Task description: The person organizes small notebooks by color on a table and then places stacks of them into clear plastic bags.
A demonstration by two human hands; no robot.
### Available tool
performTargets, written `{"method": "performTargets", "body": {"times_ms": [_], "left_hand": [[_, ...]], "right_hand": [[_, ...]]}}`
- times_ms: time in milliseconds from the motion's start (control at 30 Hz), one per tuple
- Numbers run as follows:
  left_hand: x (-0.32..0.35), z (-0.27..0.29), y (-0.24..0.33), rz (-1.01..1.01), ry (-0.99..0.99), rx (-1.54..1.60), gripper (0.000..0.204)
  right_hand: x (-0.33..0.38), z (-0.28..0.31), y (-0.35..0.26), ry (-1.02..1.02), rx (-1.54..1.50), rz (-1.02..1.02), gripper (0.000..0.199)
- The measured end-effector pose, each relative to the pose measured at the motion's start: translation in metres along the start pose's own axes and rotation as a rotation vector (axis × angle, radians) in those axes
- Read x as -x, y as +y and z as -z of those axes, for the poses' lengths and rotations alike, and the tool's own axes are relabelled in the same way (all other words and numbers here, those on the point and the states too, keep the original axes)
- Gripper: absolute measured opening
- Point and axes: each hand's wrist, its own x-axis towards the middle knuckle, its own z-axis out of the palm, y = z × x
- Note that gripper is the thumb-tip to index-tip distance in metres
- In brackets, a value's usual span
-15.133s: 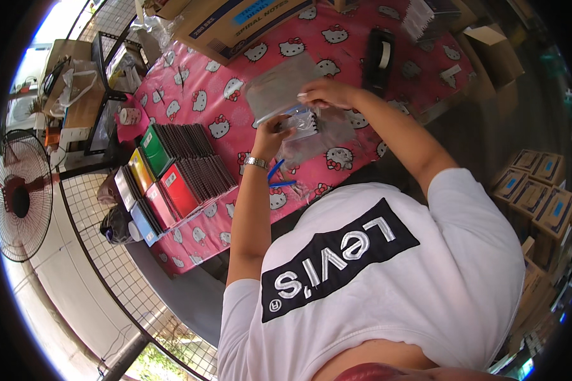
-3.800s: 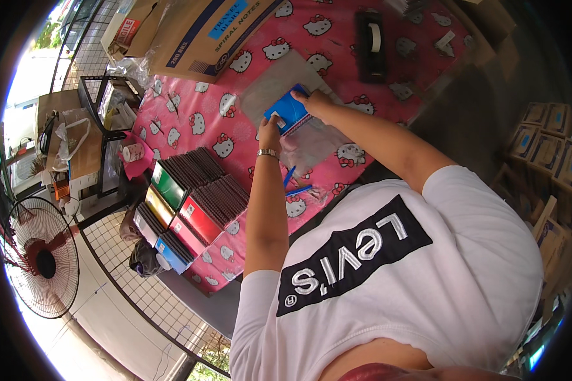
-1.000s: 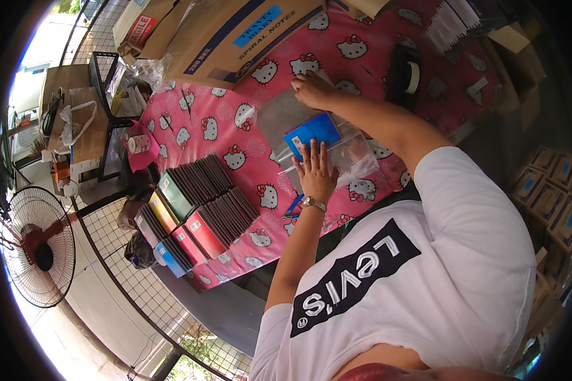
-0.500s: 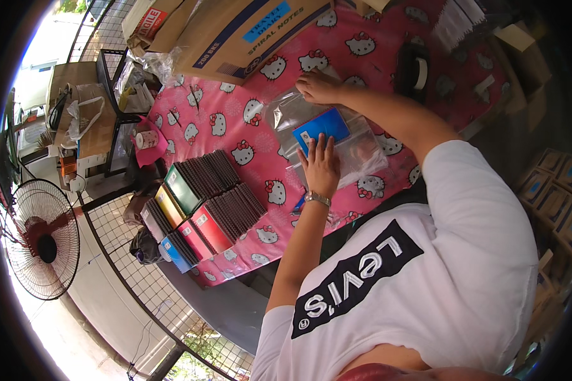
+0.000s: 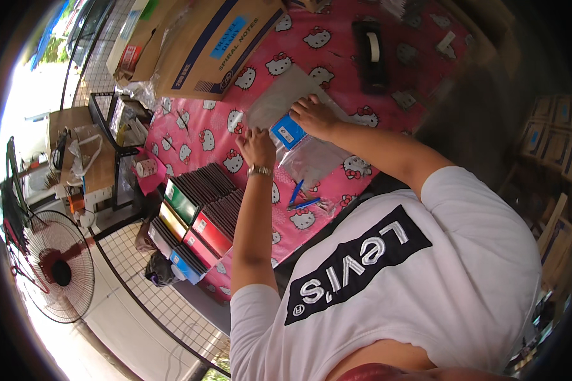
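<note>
A blue spiral notebook [image 5: 287,133] lies flat with a clear plastic bag [image 5: 279,89] around or beneath it; which one is hard to make out. My left hand [image 5: 258,149], with a watch at the wrist, is closed at the bag's left edge, its fingers curled. Over the notebook's upper right corner, the fingers of my right hand [image 5: 314,119] are bent and closed on the plastic. A small blue-handled cutting tool [image 5: 304,198] rests on the pink table nearer to me.
Stacked spiral notebooks [image 5: 203,213] in several colours stand at the left. A large cardboard box [image 5: 213,57] sits at the back, and a black tape dispenser [image 5: 371,57] farther right. A pink cup [image 5: 146,167] is near the left edge; a fan [image 5: 60,273] stands beyond it.
My left hand has come off the notebook and moved left to the bag's edge. My right hand has dropped from the bag's top to the notebook's corner. The view has shifted.
</note>
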Motion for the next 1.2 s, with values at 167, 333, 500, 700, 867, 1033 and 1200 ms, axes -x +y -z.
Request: {"method": "performTargets", "body": {"times_ms": [167, 333, 500, 700, 867, 1033, 1200], "left_hand": [[0.004, 0.01, 0.052, -0.195, 0.368, 0.202, 0.046], [-0.008, -0.039, 0.056, 0.024, 0.431, 0.375, 0.04], [-0.013, -0.007, 0.064, -0.047, 0.246, 0.256, 0.024], [-0.015, -0.027, 0.049, -0.177, 0.381, 0.274, 0.016], [-0.018, -0.02, 0.052, -0.224, 0.226, 0.269, 0.017], [-0.018, -0.027, 0.057, -0.167, 0.125, 0.248, 0.017], [-0.014, -0.031, 0.061, -0.203, 0.091, 0.189, 0.023]], "right_hand": [[0.005, 0.008, 0.001, 0.09, 0.004, -0.078, 0.02], [0.042, 0.046, -0.026, 0.092, -0.247, -0.201, 0.024], [0.076, 0.021, -0.042, -0.009, -0.267, -0.145, 0.04], [0.063, 0.021, -0.058, -0.157, -0.206, -0.097, 0.064], [0.038, 0.025, -0.058, -0.296, -0.225, -0.149, 0.067], [0.039, 0.028, -0.051, -0.189, -0.299, -0.171, 0.054], [0.078, 0.057, 0.061, 0.512, -0.448, -0.611, 0.03]]}}
